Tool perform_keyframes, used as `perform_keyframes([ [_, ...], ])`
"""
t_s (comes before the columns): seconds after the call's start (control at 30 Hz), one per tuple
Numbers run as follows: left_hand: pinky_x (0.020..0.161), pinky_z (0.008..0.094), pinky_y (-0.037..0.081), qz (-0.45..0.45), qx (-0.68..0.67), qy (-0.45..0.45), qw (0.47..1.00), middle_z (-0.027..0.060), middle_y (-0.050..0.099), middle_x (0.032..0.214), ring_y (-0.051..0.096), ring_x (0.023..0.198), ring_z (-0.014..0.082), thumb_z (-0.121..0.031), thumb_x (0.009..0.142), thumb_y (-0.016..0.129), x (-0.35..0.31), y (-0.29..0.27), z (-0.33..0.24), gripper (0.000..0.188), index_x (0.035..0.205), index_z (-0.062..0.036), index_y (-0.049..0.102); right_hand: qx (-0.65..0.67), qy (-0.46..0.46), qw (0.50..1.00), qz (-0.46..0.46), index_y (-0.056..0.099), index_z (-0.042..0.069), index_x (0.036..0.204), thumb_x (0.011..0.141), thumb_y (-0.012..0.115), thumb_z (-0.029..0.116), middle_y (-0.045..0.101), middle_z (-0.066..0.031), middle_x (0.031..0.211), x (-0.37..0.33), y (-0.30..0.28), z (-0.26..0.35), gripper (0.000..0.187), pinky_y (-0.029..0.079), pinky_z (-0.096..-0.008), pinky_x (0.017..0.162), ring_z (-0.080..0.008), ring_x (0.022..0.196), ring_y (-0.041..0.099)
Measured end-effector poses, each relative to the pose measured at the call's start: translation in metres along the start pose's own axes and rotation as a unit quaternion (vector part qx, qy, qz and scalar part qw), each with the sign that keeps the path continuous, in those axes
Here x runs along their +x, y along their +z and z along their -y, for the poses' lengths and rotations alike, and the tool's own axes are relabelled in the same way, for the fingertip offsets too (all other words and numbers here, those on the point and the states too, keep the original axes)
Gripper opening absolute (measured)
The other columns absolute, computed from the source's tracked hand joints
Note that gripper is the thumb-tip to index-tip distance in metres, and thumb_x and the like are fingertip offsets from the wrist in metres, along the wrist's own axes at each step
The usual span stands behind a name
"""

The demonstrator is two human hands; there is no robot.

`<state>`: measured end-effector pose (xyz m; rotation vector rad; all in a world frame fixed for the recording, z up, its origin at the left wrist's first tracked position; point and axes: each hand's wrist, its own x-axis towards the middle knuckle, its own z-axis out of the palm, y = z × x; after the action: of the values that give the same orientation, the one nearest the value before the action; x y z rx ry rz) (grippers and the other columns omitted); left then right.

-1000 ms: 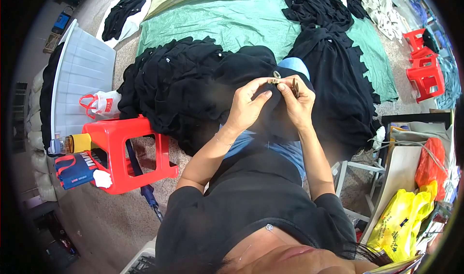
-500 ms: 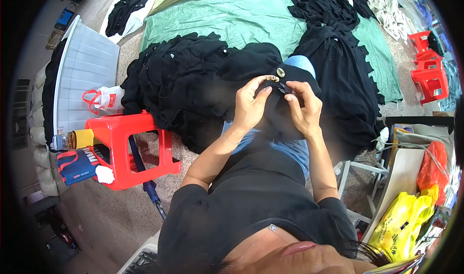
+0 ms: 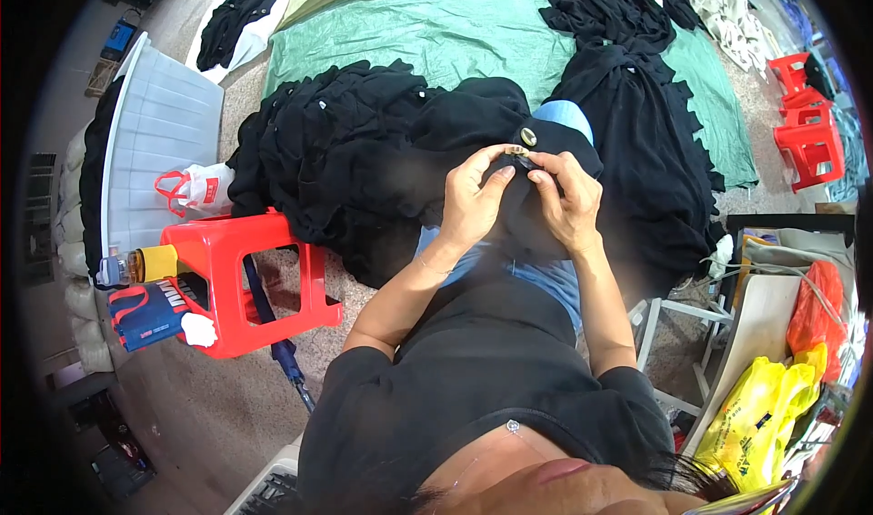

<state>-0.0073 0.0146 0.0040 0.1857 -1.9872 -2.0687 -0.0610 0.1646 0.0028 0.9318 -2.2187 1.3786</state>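
Observation:
A black garment (image 3: 473, 110) lies over my lap. Between the fingertips of both hands its cloth is pinched up, with a small gold-coloured piece (image 3: 516, 150), probably a button, at the pinch. My left hand (image 3: 475, 201) is closed on the cloth beside that piece, thumb below and forefinger above. From the right, my right hand (image 3: 570, 204) closes thumb and forefinger on the same spot, almost touching the left fingertips. A round gold-rimmed button (image 3: 528, 137) sits on the garment just beyond. The exact grip of the fingertips is partly hidden by dark cloth.
Black garments are heaped at left (image 3: 318, 151) and right (image 3: 627, 142) on a green sheet (image 3: 409, 33). Left stand a red stool (image 3: 227, 242) and a pale plastic bin (image 3: 164, 124). A yellow bag (image 3: 759, 415) lies at right; red stools (image 3: 809, 147) stand farther back.
My right hand has shifted slightly left and up, bringing its fingertips against the gold piece beside the left ones. My left hand has barely moved.

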Motion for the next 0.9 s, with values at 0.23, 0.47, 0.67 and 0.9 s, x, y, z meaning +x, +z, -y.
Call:
perform_keyframes([
  [0.23, 0.087, 0.0248, 0.047, 0.022, -0.092, -0.075, 0.993, 0.0067, 0.068, 0.105, 0.062, 0.096, 0.0109, -0.001, 0.091, 0.06, 0.0, -0.003, 0.007, 0.023, 0.112, 0.0039, 0.064, 0.155, 0.174, 0.971, -0.056, 0.068, 0.002, 0.098, 0.093, 0.064, 0.01, 0.062, -0.002, 0.075, -0.012, 0.007, 0.0, 0.01, 0.043, -0.0238, 0.06, -0.0083, 0.067, 0.057],
  [0.47, 0.088, 0.022, 0.044, 0.014, -0.235, -0.125, 0.964, 0.0061, 0.057, 0.116, 0.054, 0.102, 0.0092, -0.003, 0.094, 0.059, -0.001, -0.008, 0.018, 0.032, 0.124, -0.0001, 0.05, 0.339, 0.306, 0.887, -0.07, 0.066, 0.001, 0.108, 0.089, 0.07, 0.004, 0.059, 0.0058, 0.09, -0.006, 0.006, -0.01, 0.02, 0.038, -0.0157, 0.07, -0.0005, 0.077, 0.049],
  [0.67, 0.089, 0.0232, 0.045, 0.039, -0.223, -0.12, 0.967, 0.006, 0.057, 0.113, 0.055, 0.102, 0.0112, -0.003, 0.094, 0.059, -0.001, -0.007, 0.011, 0.031, 0.123, 0.0004, 0.048, 0.28, 0.216, 0.935, -0.001, 0.066, 0.003, 0.114, 0.089, 0.069, 0.004, 0.062, 0.0005, 0.089, 0.003, 0.01, -0.007, 0.026, 0.041, -0.0182, 0.067, -0.0046, 0.074, 0.052],
  [0.9, 0.095, 0.0251, 0.044, 0.026, -0.161, -0.056, 0.985, 0.0083, 0.06, 0.117, 0.057, 0.108, 0.0134, 0.003, 0.091, 0.058, 0.0, -0.004, 0.006, 0.037, 0.128, 0.003, 0.052, 0.069, 0.144, 0.987, 0.011, 0.062, 0.002, 0.101, 0.089, 0.068, 0.009, 0.067, -0.0091, 0.081, -0.004, -0.002, 0.018, 0.015, 0.051, -0.0258, 0.061, -0.0155, 0.068, 0.065],
])
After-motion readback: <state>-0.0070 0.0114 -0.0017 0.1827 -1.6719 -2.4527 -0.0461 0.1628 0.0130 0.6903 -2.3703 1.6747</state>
